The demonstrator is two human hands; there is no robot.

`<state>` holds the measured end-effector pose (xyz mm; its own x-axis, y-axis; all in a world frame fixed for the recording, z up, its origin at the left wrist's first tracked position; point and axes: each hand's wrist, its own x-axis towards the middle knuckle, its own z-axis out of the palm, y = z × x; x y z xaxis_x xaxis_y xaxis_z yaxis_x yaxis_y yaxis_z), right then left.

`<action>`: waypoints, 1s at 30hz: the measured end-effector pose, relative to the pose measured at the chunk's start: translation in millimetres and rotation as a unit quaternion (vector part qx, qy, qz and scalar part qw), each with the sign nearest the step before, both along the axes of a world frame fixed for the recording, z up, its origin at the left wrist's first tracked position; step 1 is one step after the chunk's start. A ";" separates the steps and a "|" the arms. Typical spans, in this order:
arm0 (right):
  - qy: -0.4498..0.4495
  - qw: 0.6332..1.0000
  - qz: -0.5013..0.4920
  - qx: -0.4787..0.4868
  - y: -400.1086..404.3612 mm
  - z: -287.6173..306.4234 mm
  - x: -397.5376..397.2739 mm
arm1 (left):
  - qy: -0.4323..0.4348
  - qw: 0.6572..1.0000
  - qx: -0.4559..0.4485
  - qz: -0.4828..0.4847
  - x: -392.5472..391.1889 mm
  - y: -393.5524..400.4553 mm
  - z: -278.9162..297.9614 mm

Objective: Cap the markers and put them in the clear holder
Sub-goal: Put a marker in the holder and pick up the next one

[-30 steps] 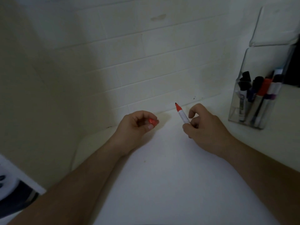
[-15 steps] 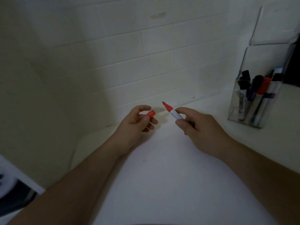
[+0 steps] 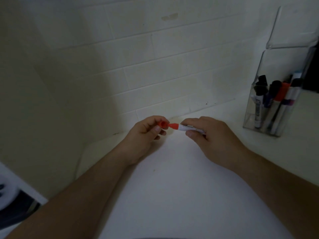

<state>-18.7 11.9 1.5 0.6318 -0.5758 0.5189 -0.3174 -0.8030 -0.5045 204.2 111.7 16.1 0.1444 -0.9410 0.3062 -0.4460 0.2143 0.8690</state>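
**Cap and tip lined up, a push away**

Above the white counter point(image 3: 172, 195), near the tiled wall, the left hand point(image 3: 146, 133) pinches the small red plastic cap point(image 3: 162, 125), open end facing the red-tipped white marker point(image 3: 183, 128) gripped in the right hand point(image 3: 212, 135). Tip sits just at the cap's mouth, not seated. This looks like the capping step: next, a straight push together, then across to the clear plastic holder point(image 3: 248, 121) at right, already holding several markers.
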 end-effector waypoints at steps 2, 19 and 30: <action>0.010 1.000 -0.013 -0.012 0.7 0.2 -1.2 | -0.060 0.998 -0.013 0.005 -1.8 0.3 0.4; 0.104 0.991 -0.024 -0.080 8.4 7.7 -3.8 | -0.415 0.906 -0.058 0.058 -31.9 -2.7 -10.3; 0.213 0.974 -0.039 -0.066 25.5 26.5 -7.4 | -0.287 0.958 0.000 0.018 -37.2 -6.2 -4.6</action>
<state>-26.1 37.5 27.9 0.7621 -0.5776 0.2925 -0.5386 -0.8163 -0.2087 166.9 105.5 11.5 -0.0153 -0.9382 0.3456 -0.8580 0.1898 0.4774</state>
